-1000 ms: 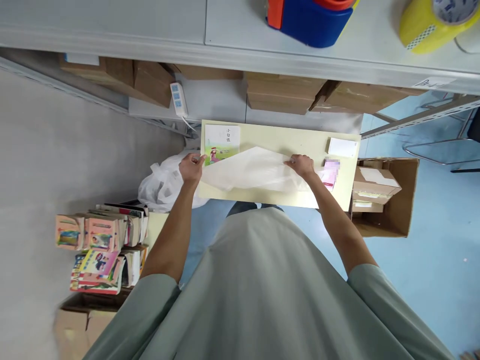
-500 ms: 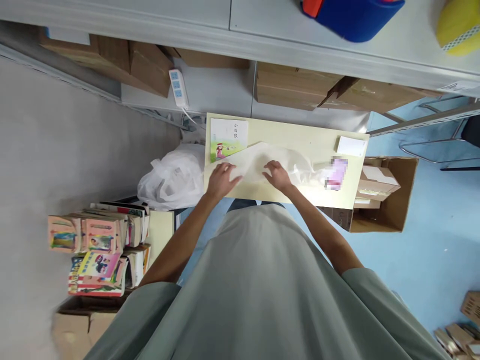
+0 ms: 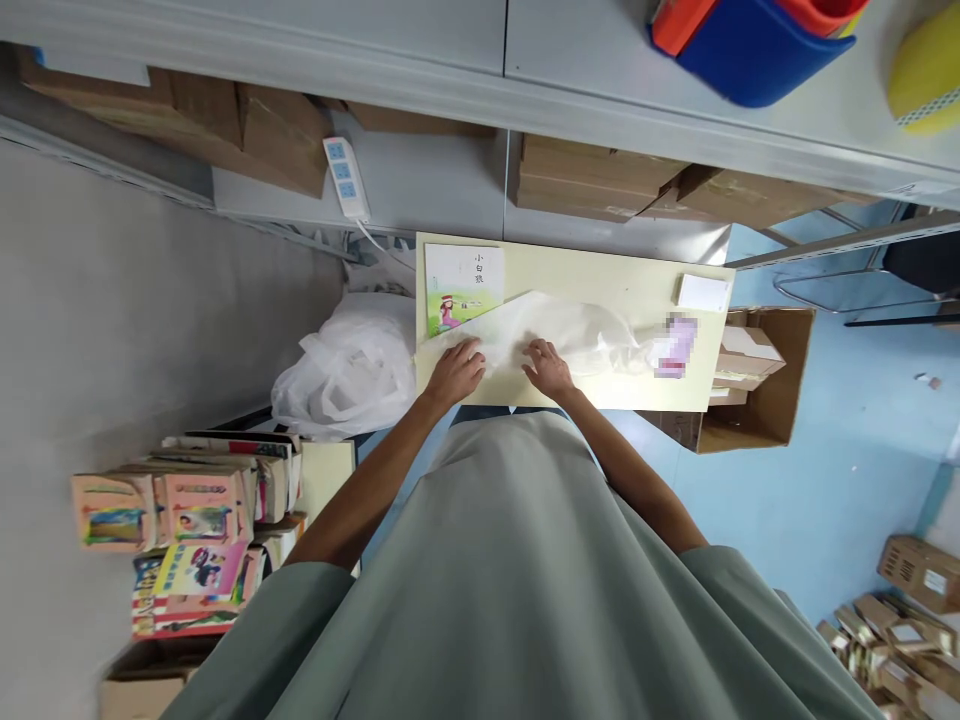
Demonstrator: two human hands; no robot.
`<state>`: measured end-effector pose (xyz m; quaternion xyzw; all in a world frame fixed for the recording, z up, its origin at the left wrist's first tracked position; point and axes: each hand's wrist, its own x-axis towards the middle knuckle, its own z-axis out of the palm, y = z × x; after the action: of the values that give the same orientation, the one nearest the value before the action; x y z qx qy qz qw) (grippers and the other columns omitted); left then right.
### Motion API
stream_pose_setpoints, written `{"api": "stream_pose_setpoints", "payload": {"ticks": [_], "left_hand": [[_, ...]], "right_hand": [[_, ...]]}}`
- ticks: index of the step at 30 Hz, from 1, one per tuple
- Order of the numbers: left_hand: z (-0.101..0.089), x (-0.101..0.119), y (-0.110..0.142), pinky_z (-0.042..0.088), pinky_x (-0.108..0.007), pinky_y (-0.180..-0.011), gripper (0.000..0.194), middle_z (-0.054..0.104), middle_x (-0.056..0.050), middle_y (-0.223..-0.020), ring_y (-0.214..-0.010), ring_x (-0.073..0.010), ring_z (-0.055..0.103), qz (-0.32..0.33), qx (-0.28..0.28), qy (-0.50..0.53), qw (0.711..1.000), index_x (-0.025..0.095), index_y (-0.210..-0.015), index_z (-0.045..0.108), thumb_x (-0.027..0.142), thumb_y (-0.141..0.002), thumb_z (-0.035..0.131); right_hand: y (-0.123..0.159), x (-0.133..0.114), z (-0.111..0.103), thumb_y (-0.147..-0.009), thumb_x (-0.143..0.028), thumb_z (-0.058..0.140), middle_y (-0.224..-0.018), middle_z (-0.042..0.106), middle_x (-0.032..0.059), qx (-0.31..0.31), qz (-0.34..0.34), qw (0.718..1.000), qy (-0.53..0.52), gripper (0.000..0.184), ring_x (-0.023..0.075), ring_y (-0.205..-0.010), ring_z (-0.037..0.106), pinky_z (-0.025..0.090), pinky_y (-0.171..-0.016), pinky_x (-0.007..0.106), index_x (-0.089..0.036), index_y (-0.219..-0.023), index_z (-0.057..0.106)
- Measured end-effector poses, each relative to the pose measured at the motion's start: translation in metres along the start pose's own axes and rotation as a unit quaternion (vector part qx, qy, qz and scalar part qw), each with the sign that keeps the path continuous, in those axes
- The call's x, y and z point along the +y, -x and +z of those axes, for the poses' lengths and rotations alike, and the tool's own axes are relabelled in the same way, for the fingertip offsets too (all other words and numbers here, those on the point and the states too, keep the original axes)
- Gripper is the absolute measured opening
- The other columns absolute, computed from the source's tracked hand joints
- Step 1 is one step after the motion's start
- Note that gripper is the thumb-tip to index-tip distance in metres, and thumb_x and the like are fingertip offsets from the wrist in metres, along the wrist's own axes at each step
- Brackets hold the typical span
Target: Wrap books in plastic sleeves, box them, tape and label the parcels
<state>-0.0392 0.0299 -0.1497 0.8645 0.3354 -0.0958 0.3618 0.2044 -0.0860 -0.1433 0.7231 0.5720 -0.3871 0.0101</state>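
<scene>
A translucent white plastic bag [image 3: 559, 320] lies stretched across the narrow cream table [image 3: 600, 262], its right end crumpled. My left hand [image 3: 457, 370] is at the bag's near edge toward the left, fingers drawn together on the film. My right hand [image 3: 547, 370] is a short way to the right, its fingers curled onto the same edge. The fingertips are small in view. Partly under the bag's left end is a picture book [image 3: 465, 285] with a white and green cover. A blurred purple item [image 3: 676, 345] lies by the crumpled end.
White plastic bags [image 3: 349, 365] are heaped left of the table, with stacked books [image 3: 199, 510] nearer me. A small white block [image 3: 703, 292] sits at the table's right end. An open carton [image 3: 795, 385] stands beyond it. A shelf [image 3: 420, 60] runs along the back, with a power strip [image 3: 346, 178] below.
My left hand has shifted slightly right and toward me, its fingers and thumb drawing together. My right hand has moved a little left along the bag. The view has shifted slightly.
</scene>
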Motion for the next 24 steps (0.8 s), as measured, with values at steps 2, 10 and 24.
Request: {"api": "stream_pose_setpoints", "payload": {"ticks": [2, 10, 24], "left_hand": [[0.0, -0.004, -0.003, 0.042, -0.059, -0.131, 0.033, 0.057, -0.019, -0.17, -0.163, -0.0376, 0.048, 0.022, -0.009, -0.001, 1.0, 0.021, -0.12, 0.079, 0.032, -0.106, 0.05], [0.0, -0.019, -0.007, 0.031, -0.062, -0.139, 0.033, 0.049, -0.022, -0.176, -0.169, -0.0388, 0.039, 0.131, -0.042, 0.019, 0.99, 0.017, -0.121, 0.078, 0.019, -0.098, 0.054], [-0.066, -0.113, -0.076, 0.06, -0.037, -0.1, 0.022, 0.077, -0.009, -0.108, -0.11, -0.0271, 0.075, -0.224, 0.193, 0.298, 0.908, 0.022, -0.105, 0.064, 0.042, -0.098, 0.061]], "right_hand": [[0.002, -0.003, 0.001, -0.113, -0.028, 0.055, -0.162, 0.057, 0.0196, 0.004, 0.009, 1.0, 0.006, 0.041, 0.0341, -0.149, 0.05, 0.068, -0.1, 0.046, -0.02, -0.152, 0.066], [0.005, -0.015, 0.003, -0.115, -0.03, 0.053, -0.162, 0.058, 0.0187, 0.018, 0.05, 0.999, 0.007, 0.038, 0.0336, -0.147, 0.052, 0.069, -0.093, 0.043, -0.021, -0.15, 0.066], [0.013, -0.014, 0.023, -0.117, -0.028, 0.046, -0.161, 0.063, 0.0199, 0.074, 0.058, 0.996, -0.004, 0.039, 0.0343, -0.149, 0.056, 0.051, -0.124, 0.049, -0.018, -0.146, 0.07]]}}
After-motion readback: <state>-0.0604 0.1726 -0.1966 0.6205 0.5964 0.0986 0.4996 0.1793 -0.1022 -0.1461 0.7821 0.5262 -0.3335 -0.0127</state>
